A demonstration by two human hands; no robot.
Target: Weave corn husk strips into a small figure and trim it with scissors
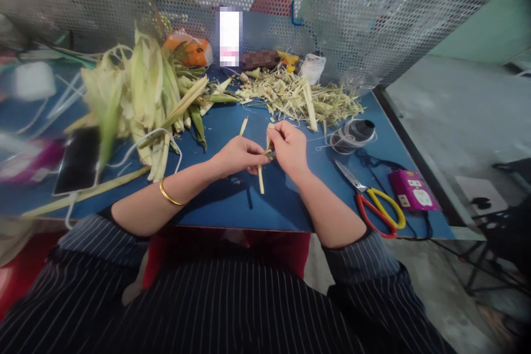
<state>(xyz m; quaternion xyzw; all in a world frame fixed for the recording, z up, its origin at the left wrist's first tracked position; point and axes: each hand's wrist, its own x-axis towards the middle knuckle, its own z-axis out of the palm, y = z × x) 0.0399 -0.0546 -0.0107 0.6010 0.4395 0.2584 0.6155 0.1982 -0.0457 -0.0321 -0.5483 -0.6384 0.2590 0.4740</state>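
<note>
Over the middle of the blue table (224,204), my two hands meet around narrow pale strips that look like cut corn husk. My left hand (238,156) is closed, thumb and fingers pinching a husk strip (261,180) whose end hangs below the fingertips. Another pale strip end (243,126) sticks up behind that hand. My right hand (288,146) pinches an upright husk piece (270,134) between thumb and forefinger, close to the left thumb. How the strips cross between the fingers is partly hidden.
Large corn husks (145,86) are heaped at the left, beside a phone (78,160) with a white cable. Shredded husk scraps (286,97) lie at the back. To the right are a thread spool (352,135), scissors (375,204) with red and yellow handles, and a purple power box (412,191).
</note>
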